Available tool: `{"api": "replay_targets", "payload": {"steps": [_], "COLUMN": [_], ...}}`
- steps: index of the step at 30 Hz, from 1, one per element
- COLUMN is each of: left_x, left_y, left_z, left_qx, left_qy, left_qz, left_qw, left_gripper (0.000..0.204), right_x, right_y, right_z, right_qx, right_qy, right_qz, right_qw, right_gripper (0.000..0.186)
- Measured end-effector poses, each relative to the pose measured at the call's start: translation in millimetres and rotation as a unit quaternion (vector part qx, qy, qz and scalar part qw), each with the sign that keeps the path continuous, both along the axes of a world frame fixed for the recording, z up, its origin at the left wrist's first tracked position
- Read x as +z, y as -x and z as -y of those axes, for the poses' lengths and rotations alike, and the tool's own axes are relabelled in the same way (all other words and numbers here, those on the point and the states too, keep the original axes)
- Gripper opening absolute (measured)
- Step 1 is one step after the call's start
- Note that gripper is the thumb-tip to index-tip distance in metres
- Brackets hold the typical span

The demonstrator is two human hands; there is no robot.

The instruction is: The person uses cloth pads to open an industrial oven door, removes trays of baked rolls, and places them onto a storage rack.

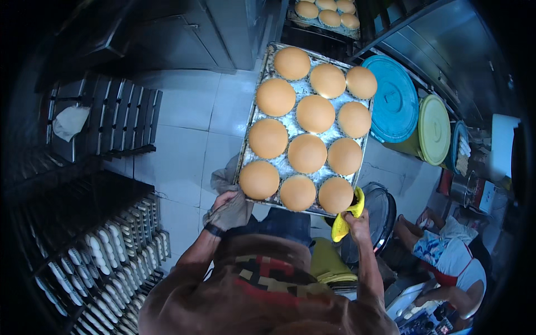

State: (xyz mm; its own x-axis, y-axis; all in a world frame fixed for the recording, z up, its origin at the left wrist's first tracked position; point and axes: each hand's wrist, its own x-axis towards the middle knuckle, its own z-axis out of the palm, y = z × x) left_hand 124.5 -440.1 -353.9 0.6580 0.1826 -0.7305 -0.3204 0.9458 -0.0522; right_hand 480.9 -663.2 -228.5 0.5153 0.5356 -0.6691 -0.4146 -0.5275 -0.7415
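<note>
A metal baking tray [283, 106] spans the middle of the view, held out in front of me. Several round golden-brown cakes [316, 114] in fluted paper cups stand on it in rows. My left hand [224, 200] grips the tray's near left corner through a grey cloth [234, 211]. At the near right corner my right hand [358, 222] is closed on the rim, with a yellow cloth [340, 226] between it and the metal. The fingers under the tray are hidden.
Racks with rows of pale dough [106, 245] stand at lower left. Another tray of cakes [329, 17] is beyond mine. Lidded bins, one blue [391, 97] and one yellow [434, 129], line the right side. A co-worker [452, 257] bends at lower right.
</note>
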Motion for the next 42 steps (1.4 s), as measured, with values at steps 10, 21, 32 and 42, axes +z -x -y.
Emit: {"api": "replay_targets", "payload": {"steps": [10, 21, 32, 42], "left_x": [-109.0, -159.8, -78.2, -99.5], "left_y": [-137.5, -206.7, -305.4, -369.3], "left_z": [-83.3, -148.8, -158.0, -217.1], "left_qx": [-0.003, 0.031, -0.415, -0.373], "left_qy": [-0.034, -0.058, -0.809, -0.839], "left_qz": [-0.041, -0.023, -0.315, -0.396], "left_qw": [0.999, 0.998, 0.271, 0.024], "left_gripper": [0.018, 0.024, 0.043, 0.034], "right_x": [-151.9, -211.5, -241.4, -247.1], "right_y": [-121.6, -189.3, -237.8, -197.8], "right_z": [-70.9, -149.2, -192.5, -133.9], "right_qx": [0.010, 0.025, -0.065, -0.165], "right_qy": [-0.037, -0.049, -0.072, -0.069], "right_qz": [0.024, -0.003, -0.088, -0.107], "right_qw": [0.999, 0.999, 0.991, 0.978], "right_gripper": [0.014, 0.015, 0.016, 0.025]}}
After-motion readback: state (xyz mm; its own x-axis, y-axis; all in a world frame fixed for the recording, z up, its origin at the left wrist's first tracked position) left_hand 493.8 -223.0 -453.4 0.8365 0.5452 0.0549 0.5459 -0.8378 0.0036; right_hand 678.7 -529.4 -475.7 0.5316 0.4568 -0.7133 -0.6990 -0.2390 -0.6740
